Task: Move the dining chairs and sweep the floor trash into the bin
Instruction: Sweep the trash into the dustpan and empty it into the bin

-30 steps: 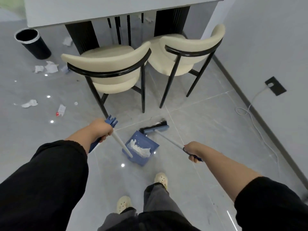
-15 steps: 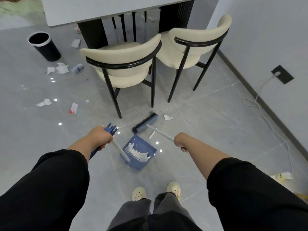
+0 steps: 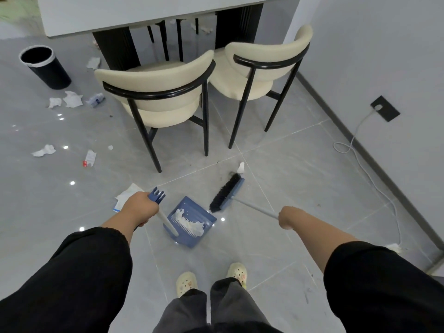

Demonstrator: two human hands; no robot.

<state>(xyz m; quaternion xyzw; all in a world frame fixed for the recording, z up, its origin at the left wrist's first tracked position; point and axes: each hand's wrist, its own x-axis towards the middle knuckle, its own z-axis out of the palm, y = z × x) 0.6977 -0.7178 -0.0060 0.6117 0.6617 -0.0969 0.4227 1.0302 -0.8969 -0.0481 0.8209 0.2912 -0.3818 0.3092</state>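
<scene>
My left hand point(image 3: 138, 207) grips the pale handle of a blue dustpan point(image 3: 191, 222), which sits on the grey floor with white paper scraps inside. My right hand point(image 3: 287, 217) grips the handle of a blue broom point(image 3: 227, 193); its black bristles rest on the floor just right of the pan's mouth. A small white scrap point(image 3: 241, 167) lies just beyond the broom head. Two cream chairs with black frames, the left chair point(image 3: 156, 92) and the right chair point(image 3: 262, 66), stand at the table. A black bin point(image 3: 45, 67) stands at the far left.
Paper scraps point(image 3: 72, 99) and a small bottle point(image 3: 95, 100) lie near the bin, more litter point(image 3: 44, 150) on the left floor and a paper sheet point(image 3: 127, 195) behind my left hand. A white cable point(image 3: 367, 171) runs along the right wall. The grey table point(image 3: 144, 13) is ahead.
The broom head has swung rightward and away from the pan's mouth, now angled beside the white scrap. The view has shifted back a little; the dustpan stays in place.
</scene>
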